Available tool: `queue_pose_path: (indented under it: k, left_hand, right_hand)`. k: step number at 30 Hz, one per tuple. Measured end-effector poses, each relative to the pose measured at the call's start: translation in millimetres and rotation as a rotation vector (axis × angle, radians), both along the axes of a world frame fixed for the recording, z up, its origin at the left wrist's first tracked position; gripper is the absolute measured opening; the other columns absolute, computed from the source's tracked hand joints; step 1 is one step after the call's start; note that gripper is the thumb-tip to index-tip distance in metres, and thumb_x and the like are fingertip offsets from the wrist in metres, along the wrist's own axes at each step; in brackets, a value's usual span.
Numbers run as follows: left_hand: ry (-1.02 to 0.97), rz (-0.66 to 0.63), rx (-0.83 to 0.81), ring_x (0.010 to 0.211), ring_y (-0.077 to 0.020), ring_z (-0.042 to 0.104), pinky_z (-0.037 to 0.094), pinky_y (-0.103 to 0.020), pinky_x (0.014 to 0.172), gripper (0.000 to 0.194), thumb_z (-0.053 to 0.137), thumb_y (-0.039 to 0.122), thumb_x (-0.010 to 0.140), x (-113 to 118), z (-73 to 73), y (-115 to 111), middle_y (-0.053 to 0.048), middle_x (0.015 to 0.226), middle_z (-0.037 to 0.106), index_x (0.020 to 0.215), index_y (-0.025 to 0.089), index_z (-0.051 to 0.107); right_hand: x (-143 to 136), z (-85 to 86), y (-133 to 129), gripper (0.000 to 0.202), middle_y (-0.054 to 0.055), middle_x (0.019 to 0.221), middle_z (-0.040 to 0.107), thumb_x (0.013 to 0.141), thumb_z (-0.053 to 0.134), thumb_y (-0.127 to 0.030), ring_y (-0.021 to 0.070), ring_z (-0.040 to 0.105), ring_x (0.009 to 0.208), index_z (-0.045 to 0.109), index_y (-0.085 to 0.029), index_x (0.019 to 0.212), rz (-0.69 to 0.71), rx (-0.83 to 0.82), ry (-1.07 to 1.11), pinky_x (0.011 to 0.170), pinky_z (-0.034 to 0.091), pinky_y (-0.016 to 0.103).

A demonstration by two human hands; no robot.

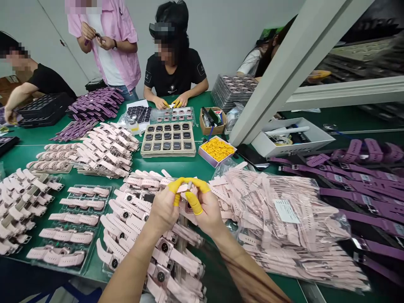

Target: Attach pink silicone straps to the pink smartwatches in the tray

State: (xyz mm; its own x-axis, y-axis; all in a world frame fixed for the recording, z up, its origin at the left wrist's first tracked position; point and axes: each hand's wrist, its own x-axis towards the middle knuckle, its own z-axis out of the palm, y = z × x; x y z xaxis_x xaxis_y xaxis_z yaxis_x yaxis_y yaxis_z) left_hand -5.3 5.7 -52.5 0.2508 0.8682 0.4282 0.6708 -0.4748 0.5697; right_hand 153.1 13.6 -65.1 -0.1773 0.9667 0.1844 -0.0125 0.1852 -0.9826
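Green table (19, 156), near edge at lower left, just past the clear trays of pink bands (65, 203). Tight round my hands: watches (126, 229) under and beside them, bagged bands (271, 210) close on the right. Open green shows in strips, beside the clear trays and in front of the beige tray (168, 154). The slanted post (280, 63) cuts in at far right (mind that one). The bag has a white label (286, 211), print too small to read; the far worker's black shirt (173, 69) has small white marks, also unreadable.

The strap (182, 189), pink with a metal end, is up between my fingertips, over the watches. Left hand (164, 210): fingers curled in, tips pinching it. Right hand (205, 207): nearly closed too, thumb and finger on the metal end. Yellow covers (194, 203) on my fingertips. Whatever sits behind them, can't tell.
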Motion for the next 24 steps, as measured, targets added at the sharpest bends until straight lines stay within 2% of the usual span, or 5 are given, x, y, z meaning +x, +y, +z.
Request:
queue_pose_path:
  k: [4, 10, 14, 19, 24]
  left_hand:
    - [0.082, 0.032, 0.071, 0.106, -0.0258, 0.074, 0.062, -0.038, 0.091, 0.047, 0.041, 0.011, 0.096, -5.3, -3.7, 0.6, -0.017, 0.123, 0.073, 0.141, 0.015, 0.053]
    - [0.239, 0.139, 0.088, 0.097, -0.0274, 0.074, 0.063, -0.039, 0.084, 0.049, 0.043, 0.013, 0.094, -4.4, -8.9, -4.6, -0.016, 0.111, 0.075, 0.142, 0.015, 0.053]
    - [0.380, 0.145, 0.103, 0.079, -0.0276, 0.073, 0.062, -0.037, 0.069, 0.032, 0.046, 0.016, 0.096, 2.2, -9.5, -7.4, -0.017, 0.092, 0.074, 0.120, 0.013, 0.066]
    - [0.364, 0.165, 0.139, 0.086, -0.0266, 0.075, 0.063, -0.035, 0.073, 0.034, 0.044, 0.016, 0.098, 6.4, -6.9, -6.6, -0.016, 0.097, 0.075, 0.125, 0.014, 0.063]
    - [0.355, 0.141, 0.147, 0.090, -0.0280, 0.076, 0.064, -0.036, 0.076, 0.038, 0.044, 0.012, 0.095, 10.2, -5.4, -6.6, -0.019, 0.103, 0.076, 0.129, 0.010, 0.061]
  right_hand:
    - [3.0, 4.9, 4.5, 0.039, 0.005, 0.100, 0.063, 0.099, 0.058, -0.055, 0.0218, 0.065, 0.087, 0.070, -0.028, 0.125, 0.027, 0.070, -0.014, 0.081, 0.059, 0.038]
    - [1.9, 8.9, 5.6, 0.041, 0.004, 0.097, 0.064, 0.095, 0.066, -0.056, 0.0210, 0.063, 0.087, 0.074, -0.028, 0.124, 0.061, 0.024, 0.032, 0.080, 0.059, 0.035]
    - [0.6, 12.1, 5.2, 0.039, 0.002, 0.088, 0.061, 0.093, 0.068, -0.053, 0.0183, 0.060, 0.079, 0.076, -0.026, 0.120, 0.052, -0.020, 0.107, 0.071, 0.057, 0.031]
    - [2.2, 15.5, 7.0, 0.033, -0.002, 0.080, 0.054, 0.088, 0.077, -0.051, 0.0120, 0.052, 0.062, 0.076, -0.023, 0.106, 0.121, -0.145, 0.182, 0.053, 0.052, 0.025]
    - [1.1, 13.9, 8.1, 0.044, 0.000, 0.087, 0.063, 0.080, 0.083, -0.053, 0.0111, 0.056, 0.059, 0.065, -0.023, 0.106, 0.092, -0.287, 0.370, 0.043, 0.048, 0.020]
